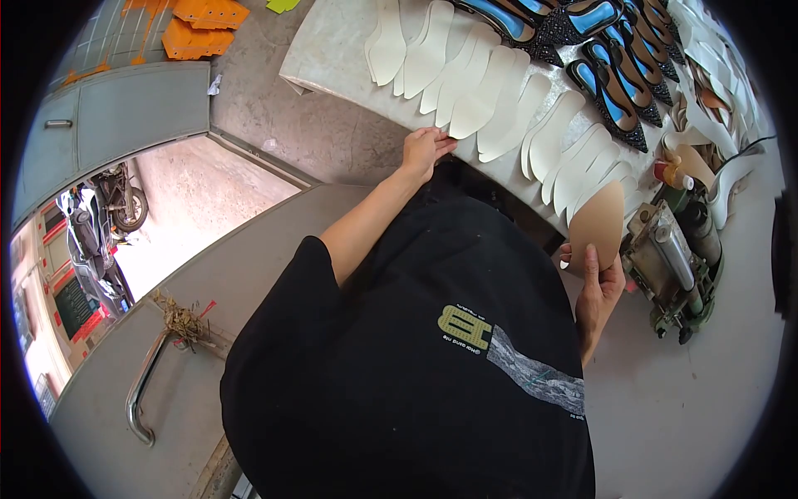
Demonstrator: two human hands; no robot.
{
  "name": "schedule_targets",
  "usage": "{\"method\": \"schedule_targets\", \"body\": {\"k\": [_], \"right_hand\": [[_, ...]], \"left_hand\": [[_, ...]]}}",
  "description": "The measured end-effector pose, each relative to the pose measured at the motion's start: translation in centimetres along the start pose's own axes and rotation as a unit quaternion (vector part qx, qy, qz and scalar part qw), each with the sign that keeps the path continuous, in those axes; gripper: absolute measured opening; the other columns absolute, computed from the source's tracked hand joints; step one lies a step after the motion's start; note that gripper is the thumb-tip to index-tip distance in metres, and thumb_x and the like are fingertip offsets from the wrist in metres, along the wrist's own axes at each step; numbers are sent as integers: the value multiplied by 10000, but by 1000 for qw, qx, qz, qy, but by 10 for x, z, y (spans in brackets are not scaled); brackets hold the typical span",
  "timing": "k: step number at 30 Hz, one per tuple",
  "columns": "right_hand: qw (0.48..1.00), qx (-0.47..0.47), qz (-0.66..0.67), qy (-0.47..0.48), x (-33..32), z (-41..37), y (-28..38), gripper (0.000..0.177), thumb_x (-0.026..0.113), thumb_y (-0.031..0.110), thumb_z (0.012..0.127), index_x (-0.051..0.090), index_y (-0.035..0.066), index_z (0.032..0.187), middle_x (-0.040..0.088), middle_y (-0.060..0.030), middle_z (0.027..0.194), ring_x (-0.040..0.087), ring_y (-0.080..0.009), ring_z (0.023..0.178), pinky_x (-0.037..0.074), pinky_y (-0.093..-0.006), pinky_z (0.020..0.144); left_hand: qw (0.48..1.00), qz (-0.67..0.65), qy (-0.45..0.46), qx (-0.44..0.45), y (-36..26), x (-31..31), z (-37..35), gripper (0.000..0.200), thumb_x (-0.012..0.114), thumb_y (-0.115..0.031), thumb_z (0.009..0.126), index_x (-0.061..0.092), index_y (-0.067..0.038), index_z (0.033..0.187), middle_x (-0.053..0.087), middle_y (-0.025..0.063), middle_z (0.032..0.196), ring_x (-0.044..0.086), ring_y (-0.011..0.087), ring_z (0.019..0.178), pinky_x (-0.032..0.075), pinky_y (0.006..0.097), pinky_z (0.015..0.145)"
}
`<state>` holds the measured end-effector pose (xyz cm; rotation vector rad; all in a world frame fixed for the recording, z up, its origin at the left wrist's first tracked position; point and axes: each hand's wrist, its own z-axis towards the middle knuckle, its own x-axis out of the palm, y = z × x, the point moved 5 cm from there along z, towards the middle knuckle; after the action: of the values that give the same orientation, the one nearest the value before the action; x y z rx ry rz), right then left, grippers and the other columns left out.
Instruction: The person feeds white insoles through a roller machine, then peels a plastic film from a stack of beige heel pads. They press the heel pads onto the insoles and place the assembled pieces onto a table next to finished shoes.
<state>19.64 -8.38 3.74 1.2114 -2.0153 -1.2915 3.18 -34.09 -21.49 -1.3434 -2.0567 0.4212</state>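
My right hand (597, 293) grips a tan insole (600, 218) by its lower end, thumb across its face, holding it up at the table's right corner. My left hand (426, 155) is closed at the near edge of the table (332, 71), fingers together on the rim, close to the tips of the pale insoles. Several cream insoles (485, 98) lie in overlapping groups along this edge. Another overlapping group (575, 170) sits nearer my right hand. Behind them stand black pointed shoes (613, 98) with blue linings.
A green and metal machine (675, 249) stands right of the table. Loose white and brown cut pieces (716, 91) are heaped at the far right. To the left are a grey door with a metal handle (141, 391), an open doorway with a parked motorcycle (129, 204), and orange pieces (199, 33).
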Motion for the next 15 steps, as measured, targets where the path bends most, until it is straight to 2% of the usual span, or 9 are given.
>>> {"method": "schedule_targets", "body": {"k": [9, 15], "right_hand": [[1000, 8, -2, -6, 5, 0, 0, 203, 549, 131, 958, 583, -41, 1059, 669, -144, 853, 641, -194, 753, 505, -278, 737], [1000, -5, -3, 1, 8, 2, -5, 188, 557, 108, 950, 580, -40, 1064, 661, -133, 855, 632, -185, 679, 509, -262, 667]], "left_hand": [[1000, 1, 11, -18, 2, -6, 8, 181, 486, -45, 917, 497, 90, 1038, 563, 193, 951, 635, 317, 860, 565, 366, 812], [972, 192, 78, -109, -9, 13, -24, 209, 528, -138, 949, 560, 59, 1011, 620, 155, 906, 641, 252, 867, 539, 291, 765]]}}
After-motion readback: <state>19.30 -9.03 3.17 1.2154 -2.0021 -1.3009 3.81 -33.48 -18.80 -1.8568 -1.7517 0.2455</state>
